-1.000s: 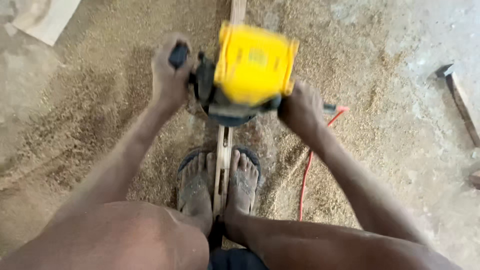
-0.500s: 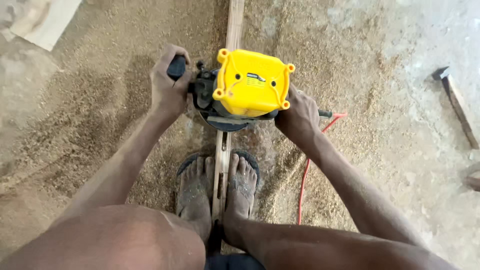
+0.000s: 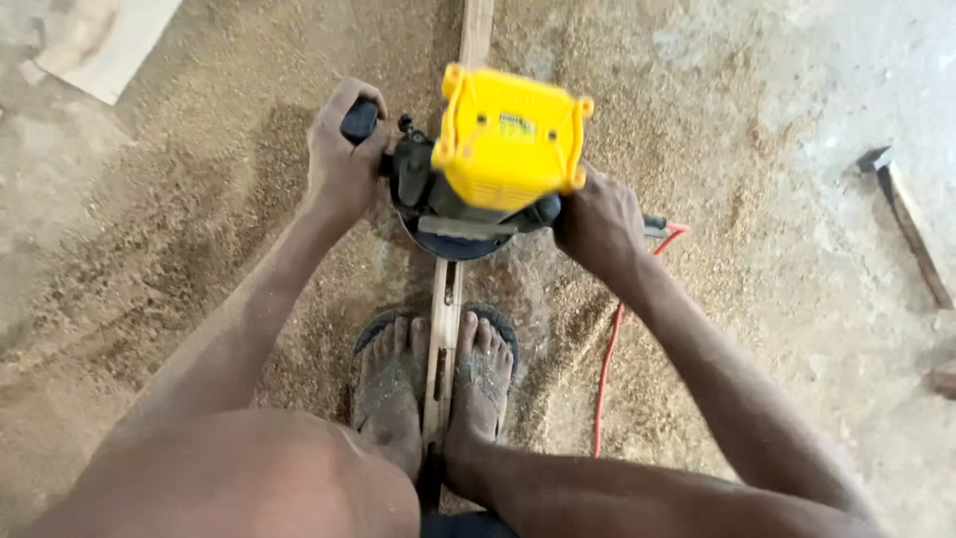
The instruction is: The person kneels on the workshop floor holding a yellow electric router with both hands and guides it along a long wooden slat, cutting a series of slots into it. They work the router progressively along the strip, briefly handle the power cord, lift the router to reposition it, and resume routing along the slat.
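I see a floor [image 3: 199,219] thick with grainy sawdust. A narrow wooden strip [image 3: 444,329] runs between both feet, its middle hidden under the router [image 3: 503,149], whose boxy yellow top covers the base. The left hand [image 3: 344,164] and right hand [image 3: 597,224] each have fingers clamped around a side handle. The red cord [image 3: 607,369] is partly hidden.

A yellow-topped router [image 3: 510,149] is held over a narrow wooden strip [image 3: 444,329] laid on the sawdust-covered floor [image 3: 199,229]. Its black side handles are gripped by the left hand [image 3: 344,159] and the right hand [image 3: 599,221]. The strip is pinned between two sandalled feet [image 3: 433,384]. A red cord [image 3: 607,369] is seen trailing beside the right forearm, and a hammer [image 3: 904,221] lies well apart.
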The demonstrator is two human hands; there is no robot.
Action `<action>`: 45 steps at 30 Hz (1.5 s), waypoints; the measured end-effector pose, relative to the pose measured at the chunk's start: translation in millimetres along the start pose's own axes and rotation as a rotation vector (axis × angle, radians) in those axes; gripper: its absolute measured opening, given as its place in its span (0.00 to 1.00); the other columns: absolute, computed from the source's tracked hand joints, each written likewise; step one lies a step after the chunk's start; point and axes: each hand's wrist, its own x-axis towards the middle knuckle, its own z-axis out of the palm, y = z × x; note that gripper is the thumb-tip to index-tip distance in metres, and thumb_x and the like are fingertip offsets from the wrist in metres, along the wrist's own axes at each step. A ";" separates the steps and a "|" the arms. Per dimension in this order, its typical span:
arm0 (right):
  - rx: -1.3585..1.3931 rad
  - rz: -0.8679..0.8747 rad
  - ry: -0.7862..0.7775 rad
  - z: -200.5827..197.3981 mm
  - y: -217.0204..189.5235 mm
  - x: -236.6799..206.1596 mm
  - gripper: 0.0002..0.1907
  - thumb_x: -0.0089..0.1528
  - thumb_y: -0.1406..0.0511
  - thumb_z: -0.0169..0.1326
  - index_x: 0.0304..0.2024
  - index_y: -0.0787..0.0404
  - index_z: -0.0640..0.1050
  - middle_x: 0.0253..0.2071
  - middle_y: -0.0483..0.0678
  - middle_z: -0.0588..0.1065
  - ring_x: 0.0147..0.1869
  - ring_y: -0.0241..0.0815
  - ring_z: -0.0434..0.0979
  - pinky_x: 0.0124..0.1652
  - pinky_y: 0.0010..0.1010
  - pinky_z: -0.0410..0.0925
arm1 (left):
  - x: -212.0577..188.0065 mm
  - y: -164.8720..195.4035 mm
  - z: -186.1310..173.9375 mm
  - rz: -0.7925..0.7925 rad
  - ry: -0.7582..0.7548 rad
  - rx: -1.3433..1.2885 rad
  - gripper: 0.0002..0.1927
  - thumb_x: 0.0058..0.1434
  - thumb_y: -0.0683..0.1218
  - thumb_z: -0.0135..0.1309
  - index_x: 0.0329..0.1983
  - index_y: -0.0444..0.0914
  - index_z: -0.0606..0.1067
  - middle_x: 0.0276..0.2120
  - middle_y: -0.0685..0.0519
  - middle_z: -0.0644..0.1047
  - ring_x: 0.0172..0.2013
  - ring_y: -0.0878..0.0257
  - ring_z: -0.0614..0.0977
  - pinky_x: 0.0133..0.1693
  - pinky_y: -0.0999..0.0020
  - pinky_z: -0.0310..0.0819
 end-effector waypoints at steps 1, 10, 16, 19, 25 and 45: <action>0.053 0.033 -0.059 -5.5 5.8 7.9 0.11 0.64 0.67 0.54 0.48 0.65 0.74 0.37 0.50 0.72 0.21 0.36 0.64 0.18 0.29 0.65 | 10.6 0.5 -0.7 -0.009 -0.022 -0.020 0.09 0.64 0.36 0.55 0.45 0.38 0.71 0.39 0.51 0.73 0.41 0.61 0.76 0.45 0.63 0.74; 0.060 0.041 0.120 -4.3 -9.6 -6.3 0.18 0.56 0.70 0.56 0.50 0.61 0.75 0.38 0.54 0.77 0.32 0.53 0.78 0.31 0.45 0.71 | -1.8 17.9 -2.2 0.002 0.017 -0.007 0.10 0.63 0.36 0.58 0.45 0.38 0.71 0.40 0.51 0.73 0.43 0.59 0.76 0.47 0.61 0.72; 0.027 0.063 -0.028 -11.7 21.9 25.3 0.15 0.57 0.64 0.62 0.44 0.60 0.76 0.36 0.56 0.77 0.37 0.60 0.78 0.35 0.51 0.71 | 31.7 5.1 0.8 -0.036 -0.038 0.044 0.09 0.63 0.37 0.55 0.44 0.40 0.71 0.41 0.52 0.74 0.42 0.57 0.77 0.44 0.57 0.76; 0.052 0.086 -0.133 3.9 34.1 19.3 0.16 0.60 0.65 0.61 0.48 0.63 0.75 0.36 0.55 0.75 0.33 0.57 0.77 0.32 0.47 0.71 | 34.9 -4.7 4.3 -0.118 -0.086 0.019 0.08 0.66 0.38 0.54 0.46 0.41 0.70 0.41 0.51 0.73 0.42 0.56 0.77 0.44 0.55 0.81; 0.001 0.021 0.111 10.0 0.7 -7.3 0.14 0.57 0.71 0.57 0.46 0.60 0.76 0.42 0.51 0.76 0.35 0.47 0.77 0.32 0.38 0.71 | 0.3 7.7 1.9 -0.055 -0.018 -0.040 0.10 0.63 0.35 0.56 0.45 0.37 0.71 0.41 0.49 0.72 0.44 0.59 0.75 0.48 0.61 0.76; 0.025 0.061 -0.094 -7.2 28.8 23.3 0.20 0.57 0.60 0.64 0.47 0.62 0.76 0.35 0.53 0.76 0.31 0.50 0.75 0.31 0.43 0.70 | 41.1 13.9 3.2 -0.018 -0.035 0.037 0.07 0.63 0.38 0.55 0.43 0.38 0.71 0.40 0.51 0.74 0.42 0.61 0.76 0.45 0.62 0.75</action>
